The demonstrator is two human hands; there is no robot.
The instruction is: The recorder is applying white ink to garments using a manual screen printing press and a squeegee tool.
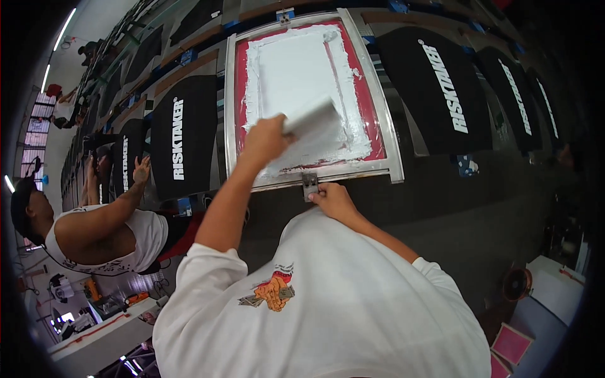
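My left hand (268, 140) is wrapped round a wide, flat-bladed squeegee (315, 120), which is smeared by motion and tilted over the screen. Under it lies a silk-screen printing frame (389, 142) with a silvery metal rim and red mesh borders. Thick white ink (287, 66) covers the middle of the mesh, with ragged ridges along its edges. At the near edge of the frame, my right hand (334, 200) has its thumb and fingers closed on a small metal clamp (310, 187). What lies beneath the screen is hidden.
Black printed garment panels lie on boards on both sides, a left panel (186, 135) and a right panel (435, 94) nearest. Another person (110, 233) in a white sleeveless top stands close on my left, hands raised over a panel. A round fan (517, 283) stands at lower right.
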